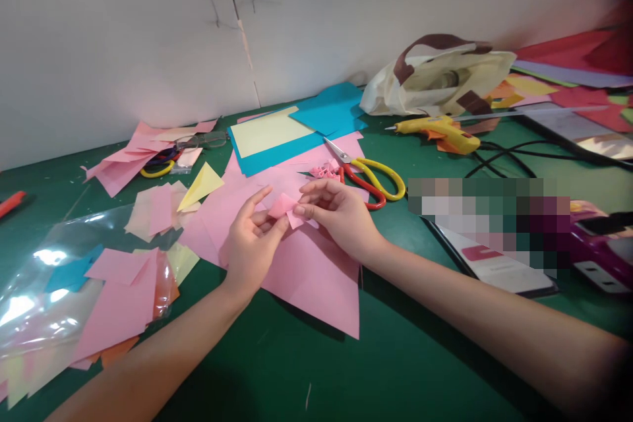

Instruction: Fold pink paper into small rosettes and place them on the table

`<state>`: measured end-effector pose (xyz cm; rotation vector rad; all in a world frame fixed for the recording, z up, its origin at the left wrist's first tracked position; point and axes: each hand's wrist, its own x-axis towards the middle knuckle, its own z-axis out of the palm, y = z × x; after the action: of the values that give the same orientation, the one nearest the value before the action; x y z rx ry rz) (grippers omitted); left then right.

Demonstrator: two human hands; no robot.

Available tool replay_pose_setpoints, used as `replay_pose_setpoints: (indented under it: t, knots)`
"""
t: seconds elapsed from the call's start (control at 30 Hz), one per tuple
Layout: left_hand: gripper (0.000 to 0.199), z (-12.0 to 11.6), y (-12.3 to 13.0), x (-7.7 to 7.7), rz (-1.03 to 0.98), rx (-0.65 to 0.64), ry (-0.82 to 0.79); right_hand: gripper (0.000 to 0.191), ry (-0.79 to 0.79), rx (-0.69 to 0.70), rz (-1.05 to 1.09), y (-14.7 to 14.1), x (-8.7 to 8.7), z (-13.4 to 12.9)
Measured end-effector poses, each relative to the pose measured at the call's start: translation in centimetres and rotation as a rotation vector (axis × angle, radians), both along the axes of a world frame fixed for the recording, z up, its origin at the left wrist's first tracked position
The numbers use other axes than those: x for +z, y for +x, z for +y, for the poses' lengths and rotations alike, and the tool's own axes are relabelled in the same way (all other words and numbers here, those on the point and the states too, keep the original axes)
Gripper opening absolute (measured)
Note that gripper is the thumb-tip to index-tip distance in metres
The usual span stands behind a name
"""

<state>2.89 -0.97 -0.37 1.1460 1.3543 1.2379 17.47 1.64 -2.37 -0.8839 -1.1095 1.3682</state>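
Between my two hands is a small piece of pink paper [283,206], partly folded over. My left hand [252,231] pinches its left side between thumb and fingers. On the right side, the thumb and fingertips of my right hand [341,214] close on the same piece. Below both hands lie larger sheets of pink paper [316,283]. Just beyond my right hand, scissors [366,175] with red and yellow handles rest with their tips pointing away, beside a little heap of pink paper bits [324,170].
Blue sheets [341,102] and a cream sheet [270,132] lie ahead. A clear plastic bag [30,277] with paper pieces is at left. To the right are a yellow glue gun [445,132] with its cord, a cloth bag [445,79], a phone-like device [504,267] and a purple power strip [603,244].
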Motion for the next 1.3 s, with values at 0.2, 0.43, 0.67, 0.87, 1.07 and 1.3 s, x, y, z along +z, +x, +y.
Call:
replay_pose_setpoints:
  t: [0.2, 0.43, 0.67, 0.87, 1.07, 1.3]
  knots:
    - [0.052, 0.1, -0.2, -0.4, -0.050, 0.023, 0.010, 0.036, 0.039, -0.038, -0.067, 0.0, 0.3, -0.2]
    - [0.054, 0.1, -0.1, -0.2, -0.083, 0.014, -0.003, 0.033, 0.114, -0.063, -0.132, 0.0, 0.3, -0.6]
    - [0.065, 0.0, 0.1, 0.1, -0.020, -0.012, -0.018, 0.031, 0.151, -0.058, -0.140, -0.2, 0.4, -0.7]
    - [0.059, 0.1, 0.0, 0.0, -0.065, -0.003, -0.016, 0.023, 0.146, -0.058, -0.232, -0.1, 0.5, -0.7]
    - [0.056, 0.2, 0.0, -0.2, -0.080, -0.024, 0.001, 0.023, 0.146, -0.006, -0.355, 0.0, 1.0, -0.8]
    - [0.028, 0.1, -0.2, -0.8, 0.020, 0.048, 0.096, 0.023, 0.128, -0.070, -0.463, -0.2, 0.9, -1.0]
